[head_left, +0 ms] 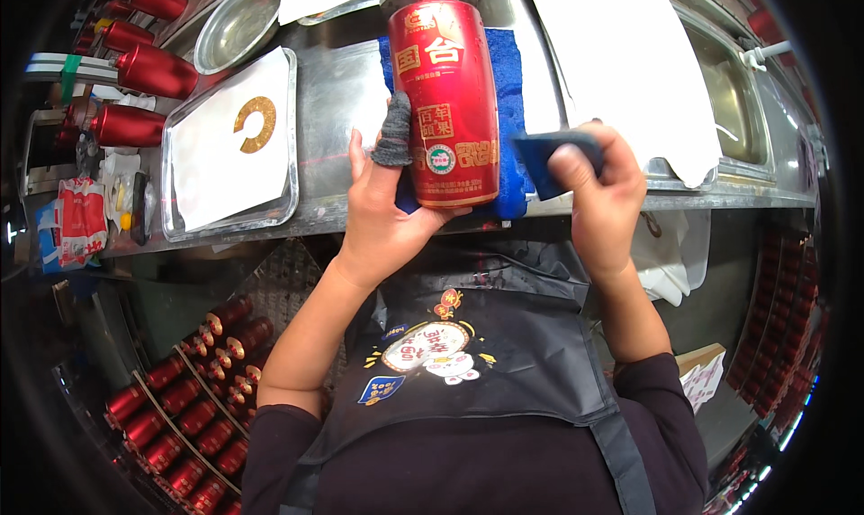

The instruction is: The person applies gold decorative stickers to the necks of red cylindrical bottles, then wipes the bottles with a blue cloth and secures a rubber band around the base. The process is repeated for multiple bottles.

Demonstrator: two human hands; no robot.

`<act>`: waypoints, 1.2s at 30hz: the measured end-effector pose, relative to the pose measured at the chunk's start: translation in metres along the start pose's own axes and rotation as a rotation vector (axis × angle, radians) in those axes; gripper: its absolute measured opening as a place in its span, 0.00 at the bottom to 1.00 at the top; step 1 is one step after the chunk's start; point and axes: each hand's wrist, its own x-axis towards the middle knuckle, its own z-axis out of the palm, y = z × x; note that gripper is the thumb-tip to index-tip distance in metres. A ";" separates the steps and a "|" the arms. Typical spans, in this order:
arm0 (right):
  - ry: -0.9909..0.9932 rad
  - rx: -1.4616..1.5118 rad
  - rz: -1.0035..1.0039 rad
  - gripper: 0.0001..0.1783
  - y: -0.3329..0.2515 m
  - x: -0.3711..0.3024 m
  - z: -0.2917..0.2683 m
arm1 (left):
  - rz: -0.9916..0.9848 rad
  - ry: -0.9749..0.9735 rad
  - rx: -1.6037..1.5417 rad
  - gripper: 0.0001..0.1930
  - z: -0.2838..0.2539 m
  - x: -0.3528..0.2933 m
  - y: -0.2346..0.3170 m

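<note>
A large red bottle with gold lettering [454, 101] lies on a blue cloth [509, 74], its neck pointing away from me. My left hand [387, 200] grips the bottle's near end from the left side, thumb under the base. A dark grey knitted cover [394, 132] wraps one of its fingers. To the right of the bottle and apart from it, my right hand [603, 182] pinches a dark blue flat pad [549, 159] between thumb and fingers.
Left on the metal counter is a clear tray [290, 155] with white paper and a gold C-shaped piece [256, 124]. A metal bowl [238, 29] stands behind it. White sheets [621, 65] lie right, beside a sink [733, 92]. More red bottles [157, 69] line the far left.
</note>
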 end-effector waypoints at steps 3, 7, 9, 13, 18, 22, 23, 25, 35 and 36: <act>0.096 0.251 0.065 0.16 0.006 -0.001 0.000 | -0.020 -0.001 -0.174 0.46 -0.002 0.003 0.006; 0.077 0.181 0.176 0.17 0.013 -0.012 0.006 | -0.209 0.056 -0.401 0.42 0.006 0.003 0.020; 0.051 0.266 0.150 0.17 0.014 -0.018 0.013 | -0.277 0.052 -0.332 0.39 0.016 0.001 0.028; 0.116 0.226 0.223 0.15 0.014 -0.023 0.018 | -0.293 0.076 -0.297 0.39 0.025 0.000 0.035; 0.141 0.204 0.332 0.18 0.013 -0.021 0.011 | -0.260 0.014 -0.326 0.39 0.018 0.000 0.035; 0.079 0.291 0.270 0.19 0.009 -0.024 0.014 | -0.302 0.054 -0.420 0.38 0.019 0.001 0.036; 0.129 0.215 0.312 0.19 0.008 -0.025 0.016 | -0.334 0.083 -0.475 0.37 0.021 0.002 0.036; 0.093 0.217 0.232 0.20 0.004 -0.027 0.021 | -0.333 0.062 -0.511 0.38 0.022 0.001 0.034; -0.052 -0.499 -0.374 0.17 0.007 -0.021 0.056 | -0.144 -0.130 -0.464 0.54 -0.004 -0.011 0.006; 0.025 -0.543 -0.399 0.15 0.006 -0.019 0.053 | -0.109 -0.103 -0.386 0.54 -0.006 -0.010 0.004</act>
